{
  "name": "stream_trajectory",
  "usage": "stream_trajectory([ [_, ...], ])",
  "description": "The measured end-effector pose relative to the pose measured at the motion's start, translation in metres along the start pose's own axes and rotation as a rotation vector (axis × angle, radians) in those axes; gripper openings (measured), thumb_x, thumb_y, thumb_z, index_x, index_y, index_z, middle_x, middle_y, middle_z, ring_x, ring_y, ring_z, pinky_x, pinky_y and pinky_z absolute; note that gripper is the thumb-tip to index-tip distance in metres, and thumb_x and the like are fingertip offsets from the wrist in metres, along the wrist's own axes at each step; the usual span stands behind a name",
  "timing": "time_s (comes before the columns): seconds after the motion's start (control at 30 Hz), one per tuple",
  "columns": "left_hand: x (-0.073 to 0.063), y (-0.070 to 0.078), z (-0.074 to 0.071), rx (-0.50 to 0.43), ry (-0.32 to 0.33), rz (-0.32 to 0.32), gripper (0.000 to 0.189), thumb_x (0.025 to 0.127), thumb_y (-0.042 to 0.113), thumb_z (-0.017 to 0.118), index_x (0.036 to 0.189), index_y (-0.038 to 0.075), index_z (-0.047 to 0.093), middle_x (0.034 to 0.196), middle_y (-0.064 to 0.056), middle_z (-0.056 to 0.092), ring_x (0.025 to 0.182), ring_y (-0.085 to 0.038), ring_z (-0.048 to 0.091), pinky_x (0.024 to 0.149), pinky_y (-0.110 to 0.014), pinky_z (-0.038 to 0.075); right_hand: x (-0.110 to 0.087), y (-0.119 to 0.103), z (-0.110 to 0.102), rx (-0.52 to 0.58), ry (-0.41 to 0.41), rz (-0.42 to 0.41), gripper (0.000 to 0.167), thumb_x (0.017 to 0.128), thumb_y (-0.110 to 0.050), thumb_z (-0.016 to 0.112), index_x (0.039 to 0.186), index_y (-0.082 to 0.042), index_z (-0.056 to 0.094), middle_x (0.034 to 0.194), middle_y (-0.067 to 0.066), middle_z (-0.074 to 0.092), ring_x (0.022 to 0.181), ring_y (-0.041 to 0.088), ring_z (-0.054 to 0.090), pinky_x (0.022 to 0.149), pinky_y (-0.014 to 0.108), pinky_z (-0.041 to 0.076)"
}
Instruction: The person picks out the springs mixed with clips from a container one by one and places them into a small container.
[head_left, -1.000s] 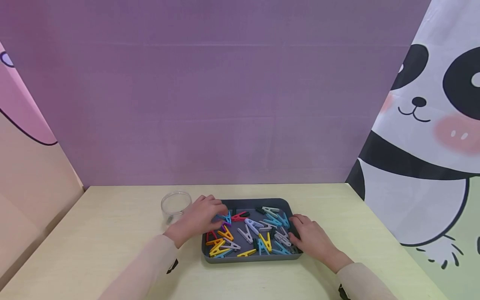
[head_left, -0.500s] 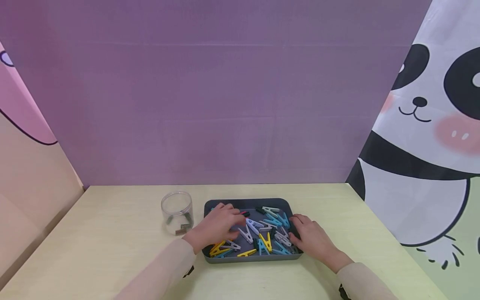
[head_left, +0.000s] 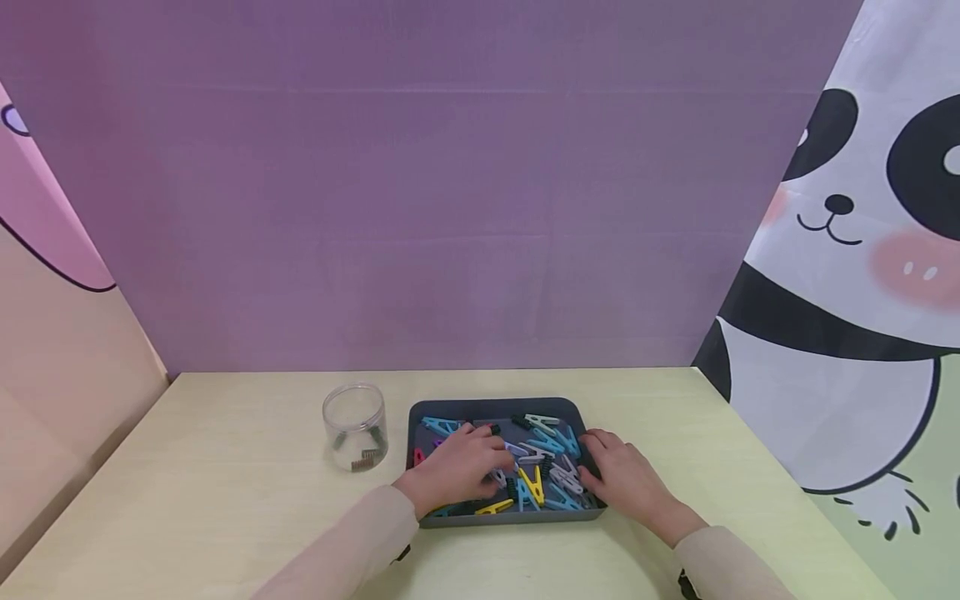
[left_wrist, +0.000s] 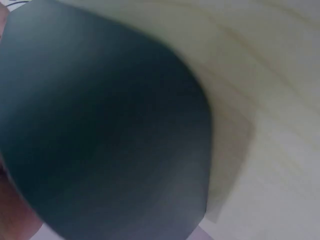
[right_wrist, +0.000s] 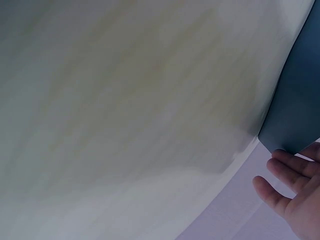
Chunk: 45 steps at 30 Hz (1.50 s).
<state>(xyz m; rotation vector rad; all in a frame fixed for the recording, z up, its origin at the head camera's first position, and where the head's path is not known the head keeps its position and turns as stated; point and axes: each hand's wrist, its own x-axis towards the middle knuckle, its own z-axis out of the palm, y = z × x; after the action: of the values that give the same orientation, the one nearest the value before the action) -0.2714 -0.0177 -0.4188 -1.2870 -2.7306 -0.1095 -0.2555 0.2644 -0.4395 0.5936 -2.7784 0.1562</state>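
A dark grey tray (head_left: 517, 518) holds several plastic clothespins in blue, yellow, grey, pink and purple. Over its middle, my left hand (head_left: 457, 473) reaches down with thumb and fingers apart, close to a pale grey clothespin (head_left: 498, 478). Its fingertips are partly hidden, and several clothespins lie under the hand. My right hand (head_left: 626, 479) holds the tray's right edge, with the thumb over the rim. In the right wrist view, loosely bent fingers (right_wrist: 287, 172) lie at the tray's outer wall (right_wrist: 300, 95). The tray wall (left_wrist: 115, 125) fills most of the left wrist view.
A clear round jar (head_left: 355, 421) with several small springs (head_left: 365, 459) at its bottom stands left of the tray. Both rest on a pale wooden table (head_left: 247, 467). A purple backdrop (head_left: 450, 208) rises behind, with a panda print (head_left: 862, 275) at right.
My left hand has moved right, from the tray's left side near the jar to above its middle. Blue clothespins at the back left have come into sight. My right hand stays put.
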Motion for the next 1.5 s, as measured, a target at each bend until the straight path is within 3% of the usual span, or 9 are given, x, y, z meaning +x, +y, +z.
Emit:
stream_trajectory([
  [0.1,0.003,0.001,0.002,0.011,-0.013,0.006,0.024,0.098,0.028,0.080,0.121,0.027,0.077,0.126,0.008,0.076,0.131,-0.019,0.063,0.119,-0.049,0.047,0.000,-0.001,-0.001,0.004,0.002,0.001,0.038,0.093,-0.015,0.077,0.123,0.006,0.067,0.127,0.024,0.069,0.119,0.040,0.066,0.094,0.056,0.058],
  [0.37,0.010,0.000,0.009,0.018,-0.030,0.059,0.027,0.097,0.028,0.080,0.124,0.026,0.076,0.125,0.011,0.076,0.120,-0.012,0.064,0.121,-0.041,0.044,-0.001,-0.001,-0.002,0.005,-0.022,0.016,0.039,0.094,-0.016,0.075,0.125,0.007,0.066,0.129,0.025,0.068,0.120,0.042,0.066,0.097,0.057,0.058],
  [0.6,0.014,0.000,0.011,0.015,-0.056,0.050,0.024,0.097,0.028,0.081,0.121,0.028,0.077,0.126,0.011,0.075,0.116,-0.011,0.063,0.117,-0.037,0.047,-0.001,-0.001,-0.001,0.006,-0.016,0.011,0.039,0.094,-0.016,0.076,0.125,0.007,0.066,0.129,0.025,0.068,0.120,0.041,0.066,0.096,0.057,0.058],
  [0.97,0.016,0.003,0.008,0.010,-0.089,0.052,0.021,0.096,0.027,0.082,0.116,0.029,0.078,0.123,0.015,0.076,0.110,-0.008,0.060,0.118,-0.040,0.046,-0.001,-0.001,-0.001,0.010,-0.021,0.014,0.039,0.094,-0.016,0.076,0.125,0.007,0.066,0.129,0.025,0.068,0.120,0.042,0.066,0.097,0.057,0.058],
  [1.5,0.019,-0.003,0.011,-0.058,-0.108,0.054,0.017,0.096,0.024,0.081,0.113,0.028,0.079,0.121,0.017,0.077,0.113,-0.008,0.059,0.126,-0.051,0.038,-0.001,-0.002,-0.001,0.005,-0.023,0.019,0.038,0.094,-0.016,0.076,0.124,0.006,0.066,0.128,0.025,0.068,0.120,0.041,0.066,0.097,0.056,0.058],
])
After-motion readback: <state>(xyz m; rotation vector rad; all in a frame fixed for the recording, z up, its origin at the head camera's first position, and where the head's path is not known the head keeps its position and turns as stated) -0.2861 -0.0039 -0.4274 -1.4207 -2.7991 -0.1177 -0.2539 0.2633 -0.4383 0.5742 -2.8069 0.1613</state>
